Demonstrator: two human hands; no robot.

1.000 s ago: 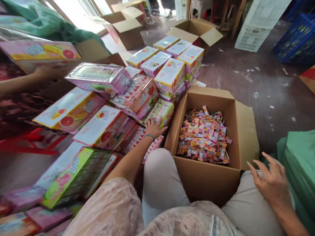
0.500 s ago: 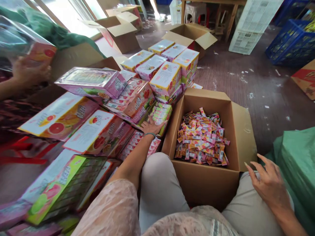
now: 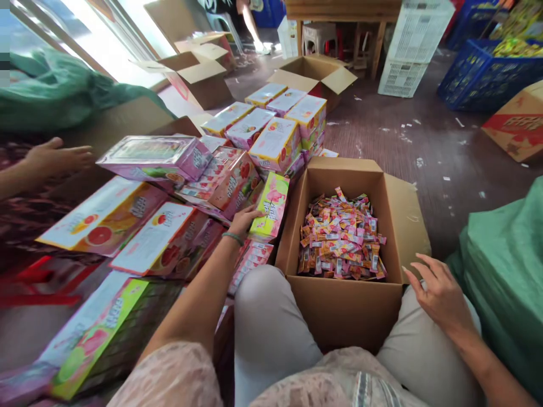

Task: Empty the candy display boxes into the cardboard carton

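Note:
My left hand (image 3: 245, 220) grips the left edge of a small green and pink candy box (image 3: 271, 206), tilted with its printed side showing. Directly below it lies a pack of pink-wrapped pieces (image 3: 253, 260). Between my knees stands an open cardboard carton (image 3: 345, 299), holding a heap of small pink and orange sachets (image 3: 341, 237). Over my right knee hovers my right hand (image 3: 439, 291), fingers apart and holding nothing, close to the carton's right flap (image 3: 405, 212).
Stacked candy boxes (image 3: 274, 141) crowd the left and centre. A co-worker's hand (image 3: 59, 154) is at far left. Green sacking (image 3: 509, 265) lies at right. Beyond are open cartons (image 3: 322, 73), white crates (image 3: 405, 73) and a blue crate (image 3: 470, 79).
The small box under my left hand showed rows of pieces; its printed side shows now, with my fingers at its edge. The co-worker's hand no longer holds a clear-topped box.

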